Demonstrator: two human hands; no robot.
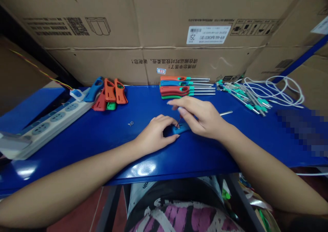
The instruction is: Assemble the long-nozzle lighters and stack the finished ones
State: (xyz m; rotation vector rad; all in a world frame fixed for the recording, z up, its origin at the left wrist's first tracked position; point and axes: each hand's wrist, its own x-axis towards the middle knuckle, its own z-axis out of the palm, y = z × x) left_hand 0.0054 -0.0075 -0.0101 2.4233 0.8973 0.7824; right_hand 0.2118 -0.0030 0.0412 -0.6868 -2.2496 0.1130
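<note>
A blue long-nosed lighter [183, 128] lies flat on the table, its metal tube [226, 113] poking out to the right past my right hand. Thumb and forefinger of my left hand [156, 133] grip its handle end from the left. In my right hand [202, 117] is a small screwdriver [177, 124], held upright with its thin tip down on the lighter handle. My fingers hide most of the screwdriver's grip. Left of my left hand lies a little group of screws [131, 123].
Assembled lighters [174, 90] are stacked at the back, with loose metal tubes [249, 97] and a white cable [276, 91] to their right. Handle shells [109, 91] lie back left beside a power strip [56, 117]. A cardboard box [102, 61] stands behind the table.
</note>
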